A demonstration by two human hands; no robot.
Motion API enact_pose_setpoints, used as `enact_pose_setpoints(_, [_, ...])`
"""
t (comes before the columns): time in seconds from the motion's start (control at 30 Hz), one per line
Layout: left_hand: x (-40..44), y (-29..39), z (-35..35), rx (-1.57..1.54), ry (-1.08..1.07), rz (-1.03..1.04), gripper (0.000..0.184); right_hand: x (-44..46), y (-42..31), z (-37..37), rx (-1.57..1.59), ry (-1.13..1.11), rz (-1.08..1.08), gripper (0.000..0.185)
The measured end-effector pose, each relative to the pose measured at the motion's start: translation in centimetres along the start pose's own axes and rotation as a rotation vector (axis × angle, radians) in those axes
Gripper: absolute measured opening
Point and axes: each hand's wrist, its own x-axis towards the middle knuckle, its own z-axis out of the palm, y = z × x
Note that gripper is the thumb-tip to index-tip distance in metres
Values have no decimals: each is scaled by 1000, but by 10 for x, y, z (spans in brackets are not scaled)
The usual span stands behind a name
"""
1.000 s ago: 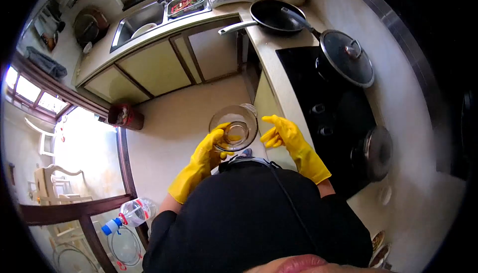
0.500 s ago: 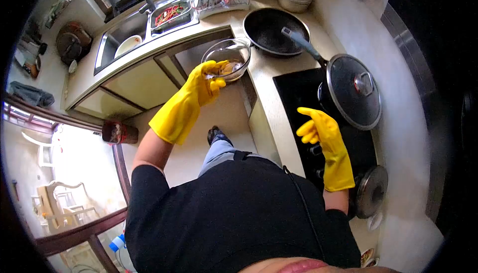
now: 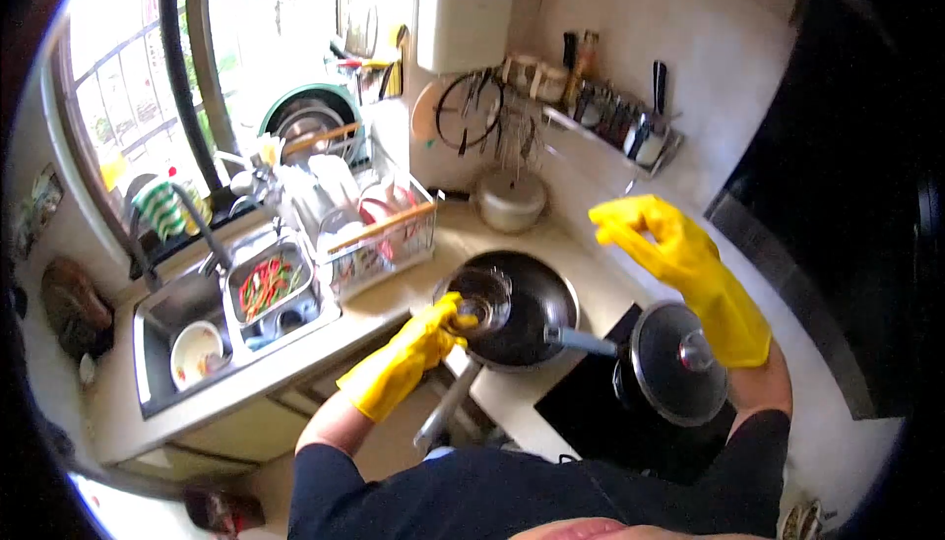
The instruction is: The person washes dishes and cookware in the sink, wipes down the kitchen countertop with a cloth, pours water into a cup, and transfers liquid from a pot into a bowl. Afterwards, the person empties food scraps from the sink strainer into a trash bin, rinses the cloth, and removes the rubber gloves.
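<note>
In the head view, my left hand [image 3: 418, 346], in a yellow rubber glove, grips the edge of a clear glass bowl [image 3: 485, 312]. The bowl is in front of a dark frying pan [image 3: 539, 294] on the counter; whether they touch I cannot tell. My right hand [image 3: 669, 240], gloved too, is raised in front of the wall, below a narrow shelf [image 3: 600, 136] with jars and bottles. Its fingers are bent with a gap between them, and nothing shows in them. Below it, a lidded pan [image 3: 674, 373] stands on the black cooktop [image 3: 581, 407].
On the left is a sink [image 3: 157, 343] with a white bowl [image 3: 197, 351] and a colander of red and green peppers [image 3: 268, 286]. A dish rack [image 3: 379, 235] full of dishes and a lidded pot [image 3: 510, 198] stand along the back. Pan handles stick out over the counter.
The view has tilted up towards the window and wall shelf. My right hand has risen from beside the cooktop to near the shelf. The glass bowl has moved from above the floor to the pan.
</note>
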Motion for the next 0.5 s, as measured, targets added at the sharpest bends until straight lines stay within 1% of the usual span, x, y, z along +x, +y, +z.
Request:
enact_pose_setpoints(0.03, [5, 0, 15, -66, -2, 24, 33, 40, -4, -4, -163, 59, -213, 18])
enact_pose_setpoints(0.07, [4, 4, 19, -9, 46, -4, 38, 81, 5, -2, -91, 52, -182, 19])
enact_pose_setpoints(0.1, [12, 0, 11, 160, 6, 28, 42, 117, -4, -5, -31, 42, -66, 21])
enact_pose_setpoints(0.13, [24, -6, 5, 236, -24, 34, 45, 153, -7, -9, -152, 28, -21, 28])
enact_pose_setpoints(0.17, [35, -11, -2, 311, -55, 42, 48, 181, -18, -12, -111, 19, 62, 33])
enact_pose_setpoints(0.2, [48, -15, -14, 339, -146, 15, 44, 211, -16, -12, -155, 53, 124, 36])
enact_pose_setpoints(0.23, [61, -19, -26, 368, -239, -9, 51, 241, -15, -14, -222, 46, 164, 36])
enact_pose_setpoints(0.27, [74, -23, -38, 397, -333, -30, 67, 267, -14, -16, -299, 60, 202, 37])
enact_pose_setpoints(0.3, [69, -16, -28, 168, -257, -191, 54, 296, -3, -15, -181, 82, 254, 36])
enact_pose_setpoints(0.33, [65, -12, -19, -60, -177, -351, 48, 319, -4, -16, -219, 153, 253, 34])
enact_pose_setpoints(0.37, [64, -15, -15, 62, -109, -328, 59, 347, 6, -15, -78, 220, 208, 35])
enact_pose_setpoints(0.4, [48, 3, -2, 66, -103, -368, 55, 387, 34, -18, 91, 270, 130, 32])
enact_pose_setpoints(0.43, [52, 1, 5, 104, -43, -422, 55, 402, 24, -19, 149, 358, 177, 29])
enact_pose_setpoints(0.47, [55, -1, 11, 143, 18, -476, 55, 427, 56, -46, 553, 80, -14, 33])
enact_pose_setpoints(0.5, [44, 4, 13, 155, -6, -450, 52, 437, 49, -36, 328, 296, -15, 34])
